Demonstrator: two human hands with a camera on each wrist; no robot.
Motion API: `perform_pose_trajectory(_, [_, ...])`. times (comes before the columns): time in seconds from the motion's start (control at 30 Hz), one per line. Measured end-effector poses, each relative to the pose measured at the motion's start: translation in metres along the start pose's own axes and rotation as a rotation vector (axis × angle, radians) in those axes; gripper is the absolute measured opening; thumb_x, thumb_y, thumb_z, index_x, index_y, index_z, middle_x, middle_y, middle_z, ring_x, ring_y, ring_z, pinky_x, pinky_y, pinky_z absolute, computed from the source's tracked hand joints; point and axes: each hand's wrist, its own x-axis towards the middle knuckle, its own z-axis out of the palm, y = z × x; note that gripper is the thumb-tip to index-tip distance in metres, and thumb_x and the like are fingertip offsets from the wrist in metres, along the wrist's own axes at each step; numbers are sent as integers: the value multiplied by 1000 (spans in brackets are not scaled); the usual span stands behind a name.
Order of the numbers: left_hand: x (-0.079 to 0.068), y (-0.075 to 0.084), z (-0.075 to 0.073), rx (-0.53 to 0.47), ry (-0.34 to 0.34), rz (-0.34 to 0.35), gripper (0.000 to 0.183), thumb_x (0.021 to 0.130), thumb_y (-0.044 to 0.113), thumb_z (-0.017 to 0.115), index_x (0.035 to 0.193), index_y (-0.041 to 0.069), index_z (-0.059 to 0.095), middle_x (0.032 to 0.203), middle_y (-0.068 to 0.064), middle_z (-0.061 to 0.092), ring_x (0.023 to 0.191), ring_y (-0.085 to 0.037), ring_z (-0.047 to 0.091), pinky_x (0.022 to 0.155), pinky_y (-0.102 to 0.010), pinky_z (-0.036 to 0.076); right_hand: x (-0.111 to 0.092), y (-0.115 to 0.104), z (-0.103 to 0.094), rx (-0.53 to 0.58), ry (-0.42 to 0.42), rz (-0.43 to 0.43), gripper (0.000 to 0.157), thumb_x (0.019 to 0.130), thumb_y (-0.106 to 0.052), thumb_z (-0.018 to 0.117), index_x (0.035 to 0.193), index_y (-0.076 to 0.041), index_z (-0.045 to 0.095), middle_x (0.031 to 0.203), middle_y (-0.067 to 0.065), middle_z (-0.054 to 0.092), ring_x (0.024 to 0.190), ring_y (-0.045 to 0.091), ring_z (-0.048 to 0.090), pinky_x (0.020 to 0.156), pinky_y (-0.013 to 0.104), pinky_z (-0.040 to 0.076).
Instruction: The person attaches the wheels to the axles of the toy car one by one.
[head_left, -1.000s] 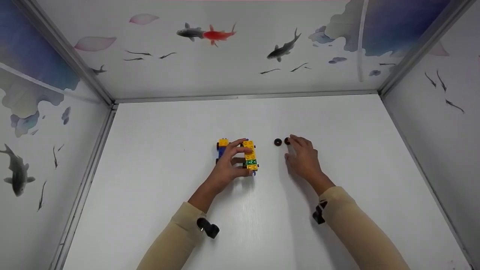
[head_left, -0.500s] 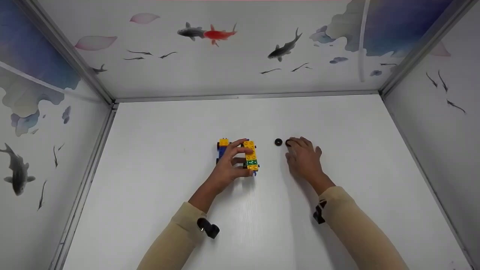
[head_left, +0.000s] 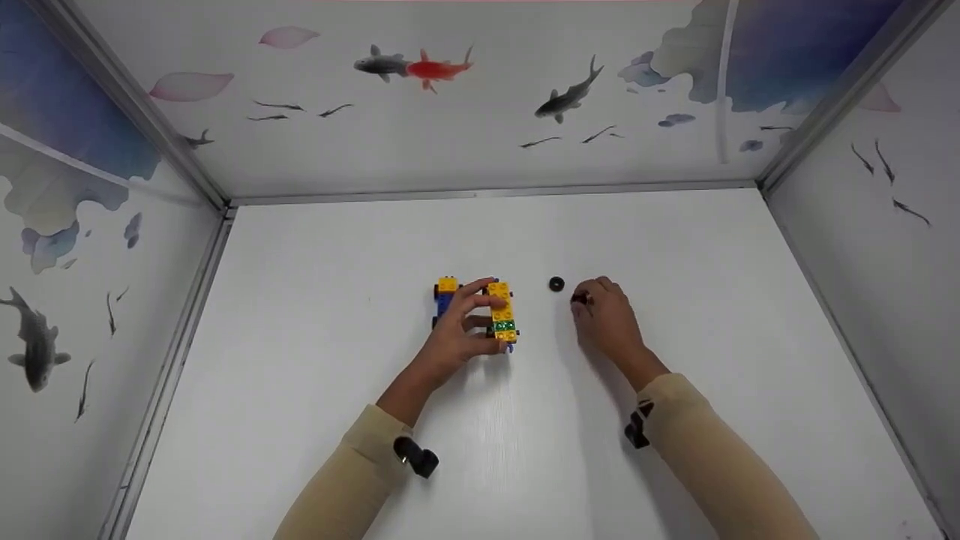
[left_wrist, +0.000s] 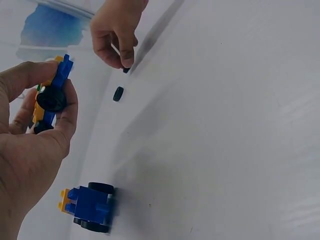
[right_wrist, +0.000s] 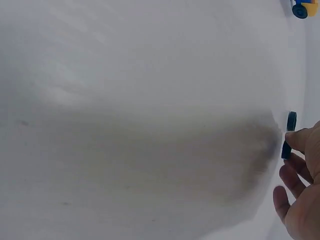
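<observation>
My left hand [head_left: 450,330] grips a toy car of yellow, green and blue building bricks [head_left: 500,311], holding it above the table between thumb and fingers. One black wheel on the car [left_wrist: 52,99] shows in the left wrist view. My right hand [head_left: 609,319] pinches a small black toy wheel [head_left: 580,298] between thumb and fingers; it looks partly covered by them. A second loose black wheel [head_left: 556,284] lies on the table, between the two hands and nearer the right one. The right wrist view shows the pinched wheel [right_wrist: 286,151] at the fingertips.
A second toy car, blue and yellow with black wheels [left_wrist: 92,205], stands on the table left of the held car, partly behind my left hand in the head view. The white tabletop [head_left: 337,247] is bounded by printed panels [head_left: 480,135] at the back and sides.
My right fingers have closed on the right-hand loose wheel and drawn it slightly toward me. My left hand and its toy car have stayed nearly still.
</observation>
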Motion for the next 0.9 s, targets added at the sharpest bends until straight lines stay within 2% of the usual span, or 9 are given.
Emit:
perform_pose_trajectory(0.13, [0, 0, 1, -7, -11, 2, 58, 87, -2, 90, 137, 18, 71, 176, 16, 30, 137, -31, 62, 107, -35, 63, 0, -7, -1, 134, -10, 0, 29, 105, -5, 74, 133, 2, 70, 127, 20, 68, 115, 38, 72, 99, 51, 63])
perform_pose_trajectory(0.33, [0, -2, 1, -29, -32, 16, 58, 88, -1, 90, 138, 18, 70, 176, 15, 31, 137, -30, 63, 105, -35, 64, -1, -28, -4, 256, -39, -55, 36, 103, -4, 76, 139, 0, 72, 126, 18, 71, 115, 34, 76, 101, 49, 66])
perform_pose_trajectory(0.6, [-2, -1, 3, -38, -51, 45, 60, 87, -3, 88, 140, 15, 69, 177, 15, 32, 135, -32, 62, 104, -34, 64, -2, -57, -10, 452, -136, -59, 29, 107, -11, 74, 136, -12, 76, 129, 10, 72, 118, 26, 76, 110, 47, 62])
perform_pose_trajectory(0.77, [-2, 2, 5, -15, -47, 46, 60, 88, -5, 87, 140, 19, 71, 177, 16, 32, 136, -31, 63, 109, -36, 62, -1, -65, -11, 501, -197, -91, 30, 106, -13, 74, 136, -11, 76, 132, 10, 74, 122, 27, 76, 110, 43, 62])
perform_pose_trajectory(0.9, [-2, 3, 4, 3, -48, 59, 59, 89, -5, 87, 139, 21, 71, 177, 17, 33, 135, -31, 64, 110, -37, 62, -1, -68, -10, 512, -207, -104, 31, 105, -12, 75, 137, -11, 77, 132, 9, 76, 124, 28, 76, 110, 44, 62])
